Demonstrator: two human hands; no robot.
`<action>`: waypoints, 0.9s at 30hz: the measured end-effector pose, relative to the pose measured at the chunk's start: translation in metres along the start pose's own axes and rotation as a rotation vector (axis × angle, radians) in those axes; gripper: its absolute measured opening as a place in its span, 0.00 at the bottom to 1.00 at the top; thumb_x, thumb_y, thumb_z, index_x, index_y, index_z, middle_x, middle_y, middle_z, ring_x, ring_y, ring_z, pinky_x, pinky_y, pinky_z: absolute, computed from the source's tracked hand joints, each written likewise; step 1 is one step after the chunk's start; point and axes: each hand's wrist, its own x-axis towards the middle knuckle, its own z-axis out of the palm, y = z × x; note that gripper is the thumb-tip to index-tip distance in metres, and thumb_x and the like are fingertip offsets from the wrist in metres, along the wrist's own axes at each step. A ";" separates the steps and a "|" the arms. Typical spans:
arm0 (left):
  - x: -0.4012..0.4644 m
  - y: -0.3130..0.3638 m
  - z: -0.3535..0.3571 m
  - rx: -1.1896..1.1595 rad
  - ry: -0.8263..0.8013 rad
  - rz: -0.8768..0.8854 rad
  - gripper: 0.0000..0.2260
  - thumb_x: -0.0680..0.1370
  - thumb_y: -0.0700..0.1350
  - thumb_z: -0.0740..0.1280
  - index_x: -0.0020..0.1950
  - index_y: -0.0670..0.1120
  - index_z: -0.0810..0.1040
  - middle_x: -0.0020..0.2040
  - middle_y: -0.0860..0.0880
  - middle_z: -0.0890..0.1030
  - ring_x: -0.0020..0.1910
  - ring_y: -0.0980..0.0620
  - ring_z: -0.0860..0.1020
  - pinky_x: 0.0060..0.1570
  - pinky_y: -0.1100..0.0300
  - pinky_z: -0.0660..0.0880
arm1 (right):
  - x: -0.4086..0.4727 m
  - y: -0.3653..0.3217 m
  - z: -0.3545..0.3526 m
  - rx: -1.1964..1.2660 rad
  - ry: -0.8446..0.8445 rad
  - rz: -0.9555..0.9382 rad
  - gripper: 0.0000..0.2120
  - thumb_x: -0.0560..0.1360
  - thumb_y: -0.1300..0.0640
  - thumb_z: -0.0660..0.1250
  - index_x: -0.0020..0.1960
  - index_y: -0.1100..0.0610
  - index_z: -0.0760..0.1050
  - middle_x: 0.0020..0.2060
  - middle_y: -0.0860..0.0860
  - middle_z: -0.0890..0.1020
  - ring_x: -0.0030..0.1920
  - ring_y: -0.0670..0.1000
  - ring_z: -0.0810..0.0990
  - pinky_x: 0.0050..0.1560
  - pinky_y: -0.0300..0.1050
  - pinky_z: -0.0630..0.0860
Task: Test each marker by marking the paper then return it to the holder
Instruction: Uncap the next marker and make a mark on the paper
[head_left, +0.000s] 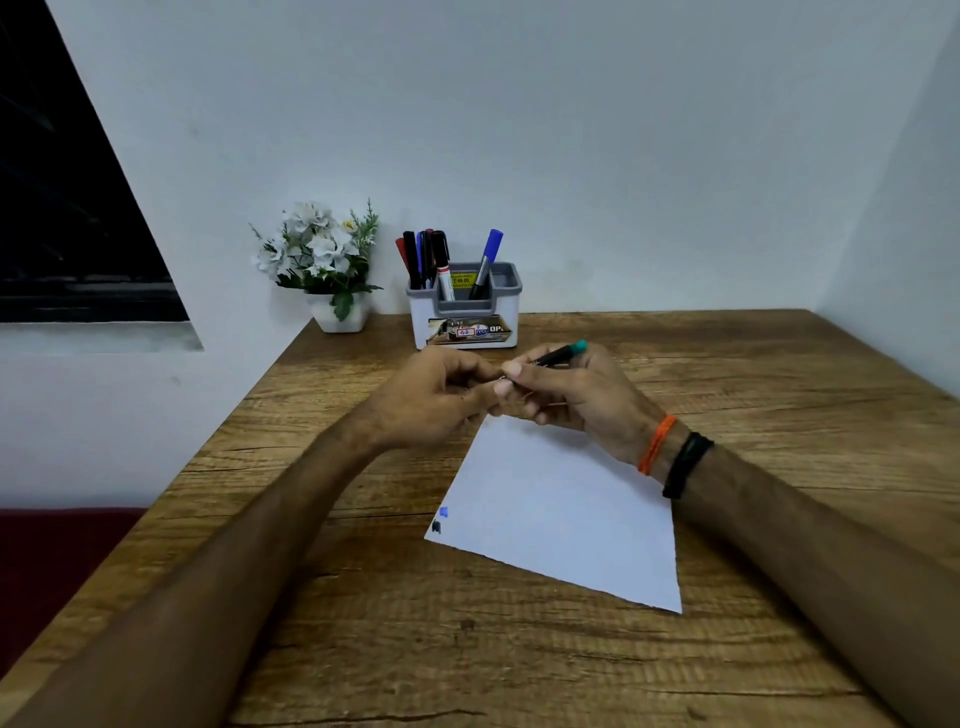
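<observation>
Above the far end of the paper (561, 499), at 6 o'clock from the holder (464, 312), the right hand (576, 395) grips a green marker (558, 356) and the left hand (441, 395) pinches its cap end, probably uncapping; next comes marking the paper.

Home desk nook: wooden table (727, 364), potted flowers (322, 260), marker holder (462, 312).

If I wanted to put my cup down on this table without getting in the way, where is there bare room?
Bare wood lies right of the marker holder toward the right wall, and along the near edge below the paper. It is crowded at the back left, where the flower pot stands beside the holder, and mid-table, where the left hand and right hand hold a green-ended marker.
</observation>
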 end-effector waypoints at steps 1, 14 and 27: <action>0.000 0.000 0.002 0.059 -0.010 0.026 0.06 0.79 0.46 0.66 0.45 0.46 0.81 0.33 0.58 0.80 0.30 0.60 0.75 0.32 0.65 0.71 | 0.000 0.001 0.001 -0.016 -0.006 -0.019 0.07 0.73 0.56 0.73 0.45 0.60 0.82 0.35 0.53 0.82 0.32 0.48 0.77 0.32 0.38 0.74; 0.000 -0.001 0.010 0.257 0.065 0.249 0.08 0.80 0.47 0.62 0.46 0.58 0.79 0.32 0.62 0.78 0.29 0.61 0.73 0.30 0.71 0.66 | 0.004 0.008 0.010 0.226 -0.068 -0.086 0.16 0.74 0.60 0.70 0.29 0.57 0.73 0.26 0.51 0.75 0.23 0.46 0.68 0.26 0.38 0.65; 0.003 -0.027 -0.007 0.330 0.131 -0.024 0.17 0.71 0.63 0.70 0.51 0.54 0.81 0.37 0.54 0.79 0.36 0.56 0.74 0.34 0.61 0.67 | 0.005 0.007 -0.004 0.157 0.098 -0.097 0.06 0.74 0.58 0.66 0.47 0.58 0.81 0.28 0.52 0.79 0.25 0.48 0.73 0.26 0.38 0.70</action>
